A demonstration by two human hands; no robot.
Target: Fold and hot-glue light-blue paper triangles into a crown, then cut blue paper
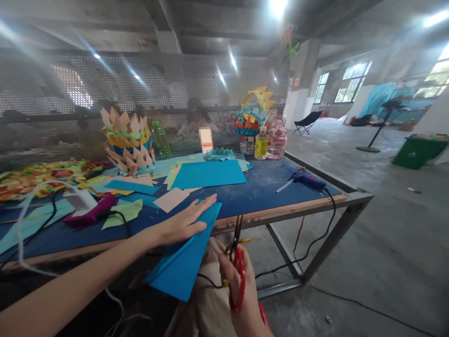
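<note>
A folded blue sheet (185,267) hangs over the front edge of the table. My left hand (187,222) lies on its upper part with the fingers spread, pressing it at the edge. Right of the sheet, below the tabletop, my right hand (242,285) holds scissors with red handles (241,292); their dark blades point up and look nearly closed. The blades are apart from the sheet. A larger flat blue sheet (212,174) lies on the table beyond my left hand, with a pale pink piece (171,200) in front of it.
A blue glue gun (307,180) with a dangling cord lies at the table's right. Paper crowns (128,140), a green bottle (161,140), a yellow bottle (261,144) and a pink jug (277,142) stand behind. A purple power strip (89,213) sits at the left with cables.
</note>
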